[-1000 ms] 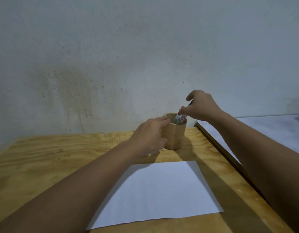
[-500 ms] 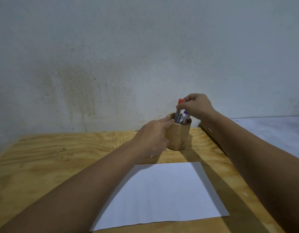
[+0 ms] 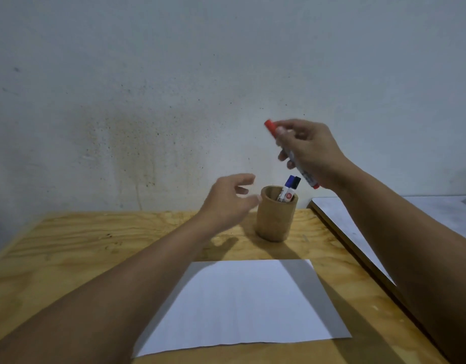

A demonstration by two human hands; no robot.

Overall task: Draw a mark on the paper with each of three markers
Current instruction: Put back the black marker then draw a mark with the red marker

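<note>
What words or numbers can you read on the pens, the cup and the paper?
None can be read.
Red marker in the right hand: print on its barrel, too blurred.
Blue marker in the wooden cup: dark print, too small.
Black marker: a round red logo, unreadable.
Paper: blank.

Right hand is raised high, fingers curled tight in a grip, forearm reaching in from the lower right. Left hand hovers lower, palm turned inward, fingers loosely spread and gripping nothing, forearm stretching up from the bottom left corner.
</note>
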